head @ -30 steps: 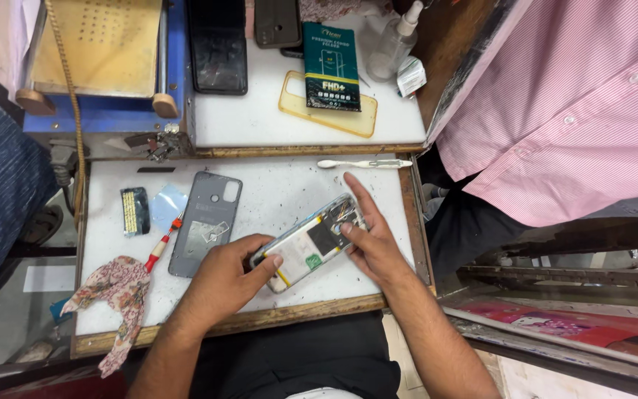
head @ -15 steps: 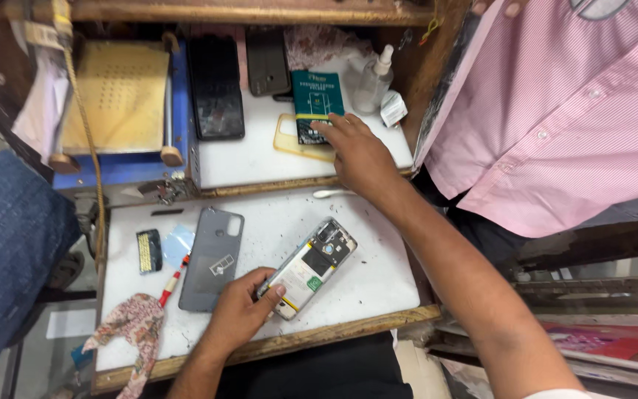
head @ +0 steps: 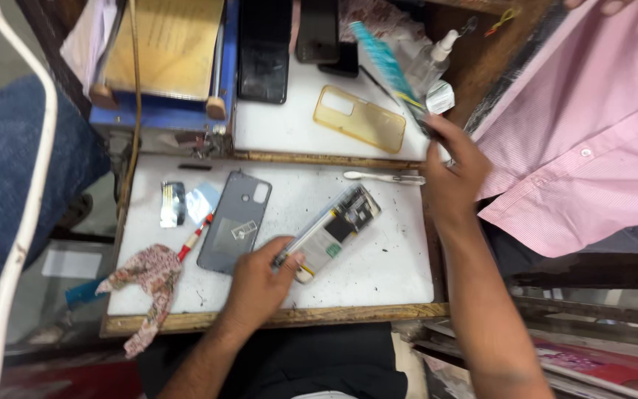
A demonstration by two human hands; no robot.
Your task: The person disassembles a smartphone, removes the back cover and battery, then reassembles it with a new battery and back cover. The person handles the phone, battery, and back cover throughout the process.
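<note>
Lying on the white counter (head: pixel 378 266), the opened phone (head: pixel 331 233) runs diagonally, its top end pointing up-right. The left hand (head: pixel 260 284) pinches its lower end; the right hand (head: pixel 448 174), up-right of it, grips a blurred teal box (head: pixel 385 63). A grey back cover (head: pixel 235 222) lies just left.

Teal, flat rectangular package (head: pixel 382 58) raised above bench's far right, blurred, pinched in right hand (head: pixel 452 174); small green label (head: pixel 333 250) on opened phone (head: pixel 330 233) at mid-bench

Bright, even overhead light with soft shadows; the raised teal box (head: pixel 384 59) is motion-blurred.
</note>
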